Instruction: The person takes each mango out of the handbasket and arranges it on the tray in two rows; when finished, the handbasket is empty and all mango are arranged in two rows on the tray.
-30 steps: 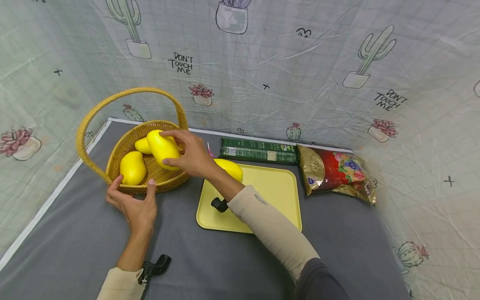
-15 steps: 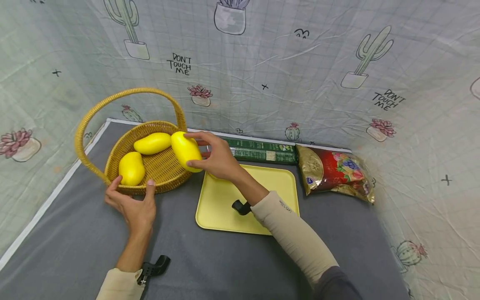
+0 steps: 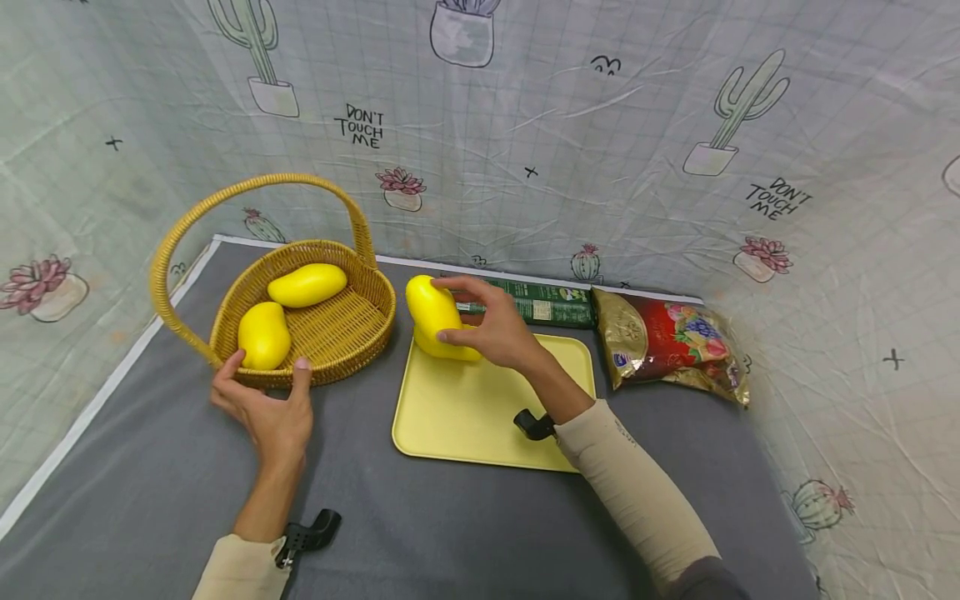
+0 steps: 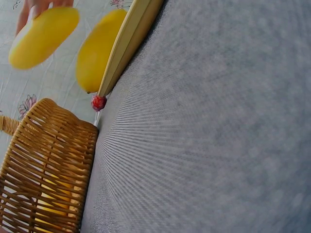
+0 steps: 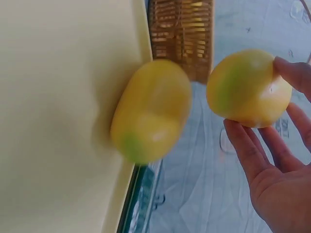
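My right hand [image 3: 498, 327] pinches a yellow mango [image 3: 432, 305] between thumb and fingers above the back left corner of the yellow tray [image 3: 480, 417]. In the right wrist view the held mango [image 5: 248, 88] shows a green patch and hangs apart from another mango [image 5: 151, 111] lying on the tray. My left hand [image 3: 266, 410] grips the front rim of the wicker basket [image 3: 352, 333], thumb and fingers over the edge. Inside the basket lie two more mangoes, one at the back [image 3: 307, 286] and one at the front left [image 3: 264, 336].
A green packet [image 3: 551, 303] lies behind the tray along the table's back edge. Right of it rests a gold and red bag [image 3: 675, 342] with fruit pictures. A small red round thing [image 4: 98, 102] shows between basket and tray. The basket's tall handle [image 3: 262, 183] arches upward.
My right hand has lifted the mango out of the basket and carried it right, over the tray. My left hand has stayed on the basket rim.
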{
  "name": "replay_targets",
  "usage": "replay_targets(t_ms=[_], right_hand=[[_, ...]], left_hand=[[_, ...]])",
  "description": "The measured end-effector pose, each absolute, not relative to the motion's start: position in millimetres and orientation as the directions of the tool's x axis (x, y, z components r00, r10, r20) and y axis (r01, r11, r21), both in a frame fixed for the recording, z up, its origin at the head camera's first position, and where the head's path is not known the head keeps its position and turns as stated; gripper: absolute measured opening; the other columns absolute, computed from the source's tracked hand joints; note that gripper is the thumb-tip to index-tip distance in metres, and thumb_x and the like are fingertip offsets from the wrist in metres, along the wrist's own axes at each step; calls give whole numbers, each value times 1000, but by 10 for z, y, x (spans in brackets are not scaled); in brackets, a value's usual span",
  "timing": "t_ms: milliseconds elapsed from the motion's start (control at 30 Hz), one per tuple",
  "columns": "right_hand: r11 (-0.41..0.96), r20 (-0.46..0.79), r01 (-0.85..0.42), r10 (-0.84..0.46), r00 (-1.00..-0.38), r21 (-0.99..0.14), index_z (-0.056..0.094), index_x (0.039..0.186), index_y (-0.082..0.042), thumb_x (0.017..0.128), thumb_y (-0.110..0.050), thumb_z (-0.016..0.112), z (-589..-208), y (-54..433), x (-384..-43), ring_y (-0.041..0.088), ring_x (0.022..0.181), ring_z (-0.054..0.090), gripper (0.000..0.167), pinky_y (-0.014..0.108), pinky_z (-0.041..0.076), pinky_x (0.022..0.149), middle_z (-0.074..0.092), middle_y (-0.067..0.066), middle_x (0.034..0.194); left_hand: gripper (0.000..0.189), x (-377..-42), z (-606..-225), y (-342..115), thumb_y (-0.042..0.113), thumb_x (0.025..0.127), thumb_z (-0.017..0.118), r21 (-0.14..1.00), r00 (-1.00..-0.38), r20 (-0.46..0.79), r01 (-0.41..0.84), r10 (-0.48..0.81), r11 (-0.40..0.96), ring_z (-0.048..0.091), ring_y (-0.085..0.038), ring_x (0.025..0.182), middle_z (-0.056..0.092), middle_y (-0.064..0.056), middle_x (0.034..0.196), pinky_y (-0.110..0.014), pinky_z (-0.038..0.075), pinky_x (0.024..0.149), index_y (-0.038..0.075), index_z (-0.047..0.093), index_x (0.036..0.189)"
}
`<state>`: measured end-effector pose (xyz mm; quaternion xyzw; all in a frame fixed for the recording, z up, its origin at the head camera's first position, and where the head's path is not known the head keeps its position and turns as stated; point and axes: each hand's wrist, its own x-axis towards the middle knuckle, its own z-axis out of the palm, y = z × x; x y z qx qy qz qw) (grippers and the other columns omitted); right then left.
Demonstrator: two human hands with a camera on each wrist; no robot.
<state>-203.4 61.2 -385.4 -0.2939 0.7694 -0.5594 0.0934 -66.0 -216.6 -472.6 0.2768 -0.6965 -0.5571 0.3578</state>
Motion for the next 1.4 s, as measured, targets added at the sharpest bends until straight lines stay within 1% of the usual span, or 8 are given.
replay_targets(t_ms=[200, 300, 467, 700, 867, 1033, 1200, 1400], right_hand=[[227, 160, -323, -535, -830, -919, 64, 146, -22, 86, -5, 88, -3884, 932, -2021, 31, 137, 60, 67, 53, 52, 110, 59, 1, 152], [256, 139, -317, -537, -832, -913, 63, 148, -20, 87, -4, 87, -3891, 1089, -2012, 34, 139, 59, 67, 54, 51, 111, 58, 3, 154], [313, 98, -311, -548, -831, -897, 62, 148, -19, 86, -2, 86, -3916, 1335, -2007, 34, 139, 57, 68, 54, 51, 112, 57, 5, 155], [396, 66, -342, -567, -821, -852, 62, 147, -16, 87, 2, 85, -3969, 1607, -2014, 37, 142, 55, 67, 55, 50, 112, 56, 7, 157], [484, 39, -379, -576, -816, -789, 64, 146, -12, 86, 6, 83, -4034, 1717, -2047, 39, 143, 55, 65, 54, 52, 110, 56, 12, 156], [564, 1, -432, -607, -795, -704, 65, 145, -12, 85, 7, 82, -4084, 1778, -2061, 38, 147, 52, 65, 54, 52, 110, 58, 13, 156], [577, -8, -480, -645, -764, -660, 64, 146, -13, 86, 9, 80, -4133, 1809, -2081, 39, 149, 50, 66, 55, 50, 112, 55, 13, 160], [602, -10, -493, -640, -768, -628, 65, 147, -13, 87, 12, 77, -4155, 1824, -2114, 38, 151, 47, 66, 56, 44, 117, 53, 12, 161]], left_hand=[[74, -662, -4706, -2155, 32, 92, 80, 975, -595, 179, 1, -784, 222, 23, -18, 151, 21, 0, 155, -42, 20, 123, 29, 35, 151], [74, -660, -4701, -2155, 33, 92, 80, 976, -595, 177, 0, -784, 219, 24, -18, 151, 21, 0, 155, -43, 21, 122, 29, 35, 150], [73, -657, -4708, -2161, 33, 92, 81, 976, -592, 178, 2, -786, 220, 24, -18, 150, 22, 1, 155, -43, 22, 121, 30, 36, 149], [73, -654, -4713, -2152, 32, 92, 81, 977, -597, 173, 4, -783, 213, 24, -18, 150, 21, 1, 155, -44, 21, 121, 31, 36, 150], [73, -653, -4718, -2157, 31, 92, 81, 977, -591, 181, 13, -786, 215, 24, -19, 150, 22, 2, 153, -44, 20, 122, 31, 36, 149], [73, -648, -4722, -2165, 32, 92, 81, 978, -594, 176, 11, -785, 210, 25, -19, 150, 21, 2, 153, -45, 21, 120, 32, 36, 149], [73, -644, -4725, -2170, 35, 92, 81, 977, -593, 170, -1, -787, 212, 25, -19, 151, 21, 1, 155, -44, 21, 120, 33, 36, 150], [74, -643, -4713, -2166, 35, 92, 81, 979, -598, 156, -14, -786, 205, 25, -19, 151, 20, 0, 156, -43, 22, 120, 32, 35, 151]])
